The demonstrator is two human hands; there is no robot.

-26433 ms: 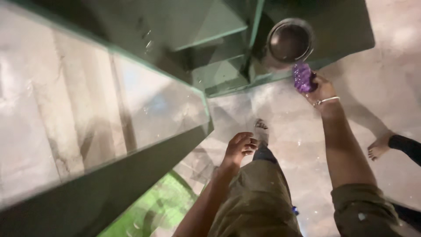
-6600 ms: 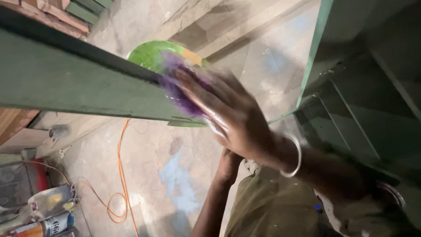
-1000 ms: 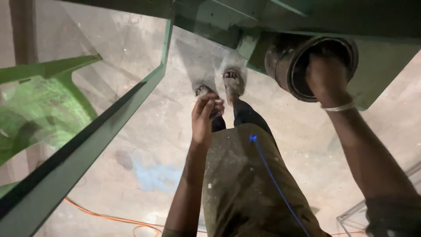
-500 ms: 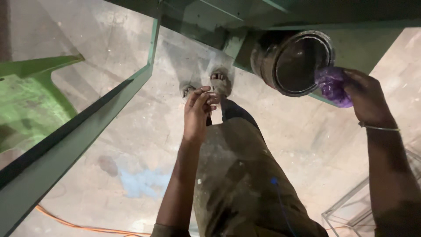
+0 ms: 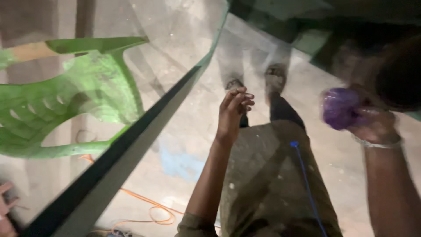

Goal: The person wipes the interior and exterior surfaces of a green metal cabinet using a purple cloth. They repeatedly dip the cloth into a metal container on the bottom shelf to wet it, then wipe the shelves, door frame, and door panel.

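Note:
My right hand grips a purple wad, a cloth or sponge, and carries a metal bangle at the wrist. It hangs just below a dark round tin, blurred at the upper right on the green metal frame. My left hand hangs loose in front of my leg, fingers slightly curled, holding nothing. A long green metal bar runs diagonally from upper centre to lower left, to the left of that hand.
A green plastic chair stands at the left behind the bar. An orange cable loops on the grey concrete floor. My feet stand below. Another person's fingers show at the lower left edge.
The view has swung left and down, so the chair fills more of the left. My right hand with the purple wad has dropped slightly away from the tin. The left hand stays hanging.

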